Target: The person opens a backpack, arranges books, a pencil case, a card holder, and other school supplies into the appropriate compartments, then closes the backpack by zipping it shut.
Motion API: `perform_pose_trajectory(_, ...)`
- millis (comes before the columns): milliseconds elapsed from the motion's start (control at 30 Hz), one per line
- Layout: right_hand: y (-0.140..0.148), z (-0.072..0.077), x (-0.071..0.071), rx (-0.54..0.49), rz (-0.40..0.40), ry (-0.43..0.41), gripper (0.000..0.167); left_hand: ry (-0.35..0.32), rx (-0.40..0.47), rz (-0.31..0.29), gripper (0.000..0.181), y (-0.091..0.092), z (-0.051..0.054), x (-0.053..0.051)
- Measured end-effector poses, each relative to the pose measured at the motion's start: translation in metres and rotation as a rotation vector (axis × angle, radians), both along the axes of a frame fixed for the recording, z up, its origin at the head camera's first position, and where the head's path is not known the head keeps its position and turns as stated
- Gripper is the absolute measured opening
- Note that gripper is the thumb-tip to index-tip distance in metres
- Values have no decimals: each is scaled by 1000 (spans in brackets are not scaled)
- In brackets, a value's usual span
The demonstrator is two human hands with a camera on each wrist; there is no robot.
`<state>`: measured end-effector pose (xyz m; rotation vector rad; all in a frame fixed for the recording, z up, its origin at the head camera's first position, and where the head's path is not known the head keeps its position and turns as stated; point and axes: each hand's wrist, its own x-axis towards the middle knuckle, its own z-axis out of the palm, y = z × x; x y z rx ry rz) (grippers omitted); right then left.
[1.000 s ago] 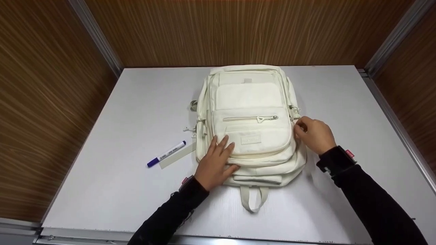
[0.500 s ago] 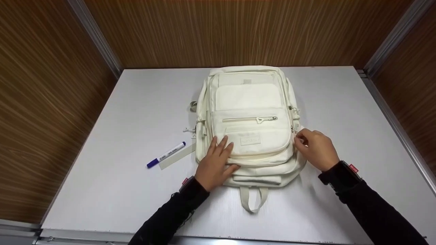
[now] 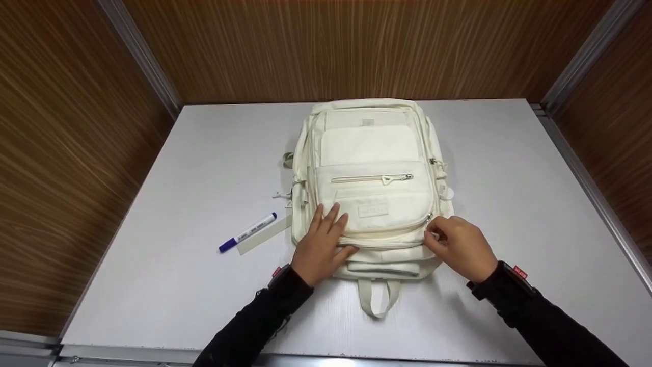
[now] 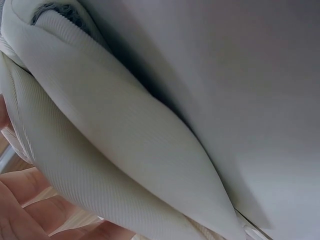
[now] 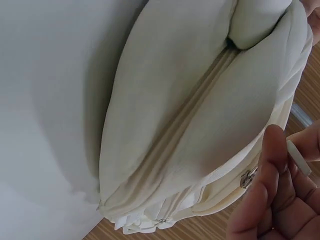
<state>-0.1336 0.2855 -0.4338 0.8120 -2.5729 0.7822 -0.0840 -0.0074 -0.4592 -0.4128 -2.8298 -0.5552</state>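
Note:
A cream backpack (image 3: 371,145) lies front up on the white table, its carry loop toward me. My left hand (image 3: 321,255) rests with spread, straight fingers on the lower left of its front; in the left wrist view the bag's bulging side fills the middle. At the lower right corner of the front pocket, my right hand (image 3: 462,248) pinches a zipper pull. The right wrist view shows the white pull (image 5: 299,157) between thumb and finger, beside the metal slider (image 5: 247,177). A second zipper (image 3: 389,178) crosses the front pocket, its triangular pull hanging down.
A marker (image 3: 248,232) with purple-blue ends lies left of the backpack. Beside it a pale flat strip (image 3: 264,235) runs partly under the bag. Wood-grain panels (image 3: 356,51) wall the table (image 3: 153,285) at the back and both sides.
My right hand has moved down along the bag's right edge and in toward the lower corner, drawing the zipper slider with it. The left hand stays put.

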Motion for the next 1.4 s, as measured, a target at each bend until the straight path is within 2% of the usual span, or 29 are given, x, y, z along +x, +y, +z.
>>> perform_pose_trajectory(200, -16, -1, 9, -8, 70, 22, 19, -17, -10, 6, 70, 0, 0, -1)
perform_pose_trajectory(433, -40, 3, 13, 4, 109, 13, 16, 5, -22, 5, 71, -1, 0, -1)
perform_pose_trajectory(667, -68, 7, 17, 67, 181, 19, 8, 14, -36, 12, 71, -1, 0, -1)
perform_pose_trajectory(833, -80, 10, 17, 83, 192, 15, 8, 41, -87, 14, 71, 1, -1, -1)
perform_pose_trajectory(933, -83, 12, 16, 83, 183, 5, 9, 87, -128, 20, 73, 2, -1, 0)
perform_pose_trajectory(1033, -84, 13, 16, 82, 173, -15, 10, 158, -127, 0, 73, 5, 0, 1)
perform_pose_trajectory(1100, -85, 14, 16, 78, 167, -30, 11, 219, -114, -42, 68, 8, 3, 1)
perform_pose_trajectory(1300, -82, 19, 16, 39, 158, -47, 15, 407, -92, -223, 42, 21, 8, -9)
perform_pose_trajectory(1400, -81, 19, 16, 12, 158, -53, 16, 466, -58, -267, 30, 29, 9, -13)
